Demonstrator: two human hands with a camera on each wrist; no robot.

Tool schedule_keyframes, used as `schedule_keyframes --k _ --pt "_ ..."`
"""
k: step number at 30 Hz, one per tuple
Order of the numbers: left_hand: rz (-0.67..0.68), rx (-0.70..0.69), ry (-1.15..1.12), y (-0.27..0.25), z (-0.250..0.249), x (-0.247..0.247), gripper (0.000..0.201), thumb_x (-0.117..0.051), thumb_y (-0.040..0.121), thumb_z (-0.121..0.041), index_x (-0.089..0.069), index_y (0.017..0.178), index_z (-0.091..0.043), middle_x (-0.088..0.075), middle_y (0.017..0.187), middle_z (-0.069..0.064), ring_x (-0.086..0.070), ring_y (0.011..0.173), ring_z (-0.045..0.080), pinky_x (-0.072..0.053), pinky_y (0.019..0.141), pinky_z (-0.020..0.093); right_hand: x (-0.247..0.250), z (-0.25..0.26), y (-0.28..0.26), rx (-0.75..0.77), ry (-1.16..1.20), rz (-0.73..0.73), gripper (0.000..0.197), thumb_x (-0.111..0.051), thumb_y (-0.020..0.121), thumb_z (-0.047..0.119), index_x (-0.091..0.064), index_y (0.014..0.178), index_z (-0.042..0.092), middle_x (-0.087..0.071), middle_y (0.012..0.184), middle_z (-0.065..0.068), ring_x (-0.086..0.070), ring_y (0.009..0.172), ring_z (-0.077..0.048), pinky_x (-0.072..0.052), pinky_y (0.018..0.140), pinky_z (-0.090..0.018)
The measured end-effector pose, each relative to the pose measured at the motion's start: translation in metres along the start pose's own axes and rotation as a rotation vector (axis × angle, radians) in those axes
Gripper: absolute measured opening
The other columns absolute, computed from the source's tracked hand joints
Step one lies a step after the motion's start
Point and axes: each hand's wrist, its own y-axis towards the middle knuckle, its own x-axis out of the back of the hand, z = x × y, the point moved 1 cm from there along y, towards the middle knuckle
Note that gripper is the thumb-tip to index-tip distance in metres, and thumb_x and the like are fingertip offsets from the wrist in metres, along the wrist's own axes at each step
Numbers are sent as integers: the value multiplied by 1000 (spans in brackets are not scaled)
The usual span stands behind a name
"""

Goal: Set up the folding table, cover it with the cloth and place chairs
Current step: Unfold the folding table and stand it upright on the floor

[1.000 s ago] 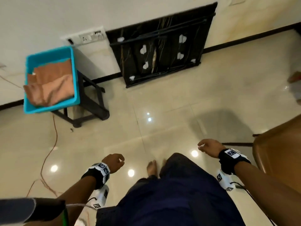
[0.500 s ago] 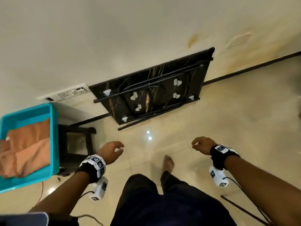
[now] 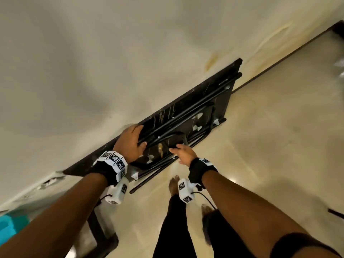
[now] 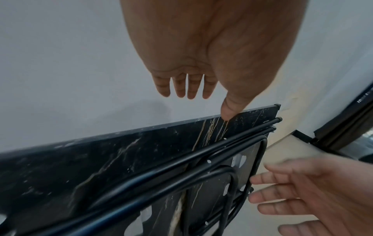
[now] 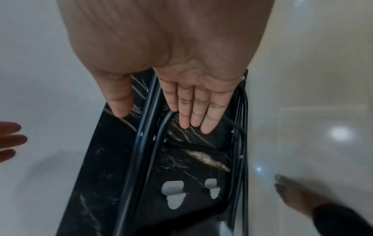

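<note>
While the folding table (image 3: 219,108) leans folded against the wall, both hands' grips, left hand (image 3: 130,144) and right hand (image 3: 183,153), reach it released.

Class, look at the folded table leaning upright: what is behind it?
Behind the folding table is the pale wall, which its top edge leans against. The strip of wall and skirting directly behind the panel is covered, so anything there is unseen.

The folding table (image 3: 188,116) stands on its long edge on the floor, folded flat and leaning against the wall, underside facing out. Its top is black with pale gold veins. Black tube legs (image 3: 186,112) lie folded against it, with white clips (image 3: 197,116) between them.
</note>
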Motion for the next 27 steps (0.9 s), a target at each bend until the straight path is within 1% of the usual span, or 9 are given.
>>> schedule_keyframes --k 4,7,10,12,13,15,19,23,27 --pt "67 -2 82 45 13 -13 78 -68 86 -27 -32 151 -4 -35 153 20 -33 141 37 -26 118 47 -30 18 53 -61 352 -36 79 -67 95 38 -27 157 8 -34 160 -9 -32 147 -30 -30 118 -46" --pt "117 -19 101 54 18 -28 86 -70 84 -27 -25 153 -4 -32 155 18 -30 143 34 -24 120 46 -36 21 73 -106 542 -69 71 -66 95 43 -39 148 4 -40 155 -11 -37 142 -31 -33 112 -47" --pt "110 -8 120 61 22 -39 94 -73 77 -22 -21 154 -4 -31 152 17 -32 139 38 -29 117 48 -37 18 92 -108 708 -102 65 -69 93 37 -45 146 7 -46 146 -8 -40 140 -29 -35 104 -37" --pt "111 17 139 64 20 -43 101 -75 72 -22 -19 155 -5 -31 148 17 -33 133 39 -32 114 50 -45 16 102 -91 849 -134 79 -79 83 37 -43 148 11 -50 139 0 -41 139 -27 -36 102 -36" --pt "112 35 148 64 19 -44 103 -77 72 -23 -18 155 -5 -31 147 16 -33 131 39 -33 113 50 -50 18 107 -87 907 -151 89 -86 74 38 -44 149 13 -51 139 4 -43 138 -26 -36 108 -38" --pt "110 41 163 66 17 -46 103 -78 72 -23 -20 154 -4 -33 144 16 -33 127 40 -36 109 51 -61 24 119 -57 1034 -208 96 -93 61 34 -50 145 16 -59 138 4 -50 132 -23 -35 115 -47" --pt "135 32 179 66 23 -44 102 -79 73 -29 -22 154 -7 -33 142 12 -33 125 36 -40 106 49 -81 33 138 -28 1190 -326 114 -99 44 34 -48 145 18 -64 134 -1 -58 125 -27 -40 112 -54" --pt "185 9 179 66 23 -35 99 -75 78 -33 -18 156 -10 -31 142 9 -32 128 33 -39 105 44 -83 36 141 -36 1212 -450 95 -90 67 9 -38 146 11 -61 132 -6 -59 117 -24 -44 108 -42" --pt "218 32 141 67 20 -31 96 -73 79 -21 -17 157 -12 -31 141 8 -29 130 31 -35 108 42 -81 38 139 -73 1167 -542 90 -84 70 2 -35 145 11 -61 127 -12 -63 111 -28 -49 104 -45"
